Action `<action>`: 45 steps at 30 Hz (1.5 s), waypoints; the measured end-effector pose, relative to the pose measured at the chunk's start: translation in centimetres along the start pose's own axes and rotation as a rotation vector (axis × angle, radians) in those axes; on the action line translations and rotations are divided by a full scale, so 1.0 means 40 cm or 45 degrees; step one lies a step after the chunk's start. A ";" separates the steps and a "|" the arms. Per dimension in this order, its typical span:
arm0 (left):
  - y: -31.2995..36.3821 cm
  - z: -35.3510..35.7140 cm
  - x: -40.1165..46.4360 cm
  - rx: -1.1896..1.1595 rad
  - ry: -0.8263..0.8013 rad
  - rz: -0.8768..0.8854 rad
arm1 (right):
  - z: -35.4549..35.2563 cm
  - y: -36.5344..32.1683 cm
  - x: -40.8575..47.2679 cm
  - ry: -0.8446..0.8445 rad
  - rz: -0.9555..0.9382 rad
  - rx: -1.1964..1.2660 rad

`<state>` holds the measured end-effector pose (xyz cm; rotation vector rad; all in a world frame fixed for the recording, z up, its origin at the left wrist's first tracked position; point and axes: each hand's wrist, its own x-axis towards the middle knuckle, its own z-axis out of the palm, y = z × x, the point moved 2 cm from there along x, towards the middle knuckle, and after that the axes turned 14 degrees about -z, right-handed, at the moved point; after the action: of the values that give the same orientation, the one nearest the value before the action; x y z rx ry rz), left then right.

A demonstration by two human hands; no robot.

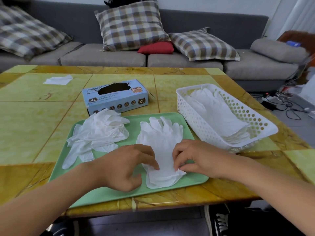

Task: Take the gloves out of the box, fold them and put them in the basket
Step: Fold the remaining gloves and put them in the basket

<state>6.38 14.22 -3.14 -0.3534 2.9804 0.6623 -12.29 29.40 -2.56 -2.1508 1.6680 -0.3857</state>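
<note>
Head view: at lower centre of the frame my left hand [127, 166] rests curled fingertips on the cuff end of a flat stack of white gloves [161, 142] lying on the green tray [109, 193]; my right hand [192, 159] pinches the cuff's right edge between thumb and fingers. A loose pile of gloves [98, 132] occupies the tray's left half. The blue glove box [115, 97] stands behind the tray, centre frame. The white basket [238, 109], right of the tray, holds folded gloves.
</note>
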 end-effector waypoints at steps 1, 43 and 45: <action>-0.002 0.001 0.003 -0.044 -0.003 0.002 | -0.003 0.000 0.004 0.045 -0.001 0.038; 0.413 -0.447 0.332 -1.505 0.414 -0.402 | -0.604 -0.028 -0.141 1.096 0.474 1.041; 0.414 -0.477 0.361 -1.448 0.532 -0.265 | -0.635 0.000 -0.124 1.197 0.368 0.985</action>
<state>-11.87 17.68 19.24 -0.9013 2.4367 2.4178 -24.81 30.74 20.04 -1.1513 1.7461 -1.7914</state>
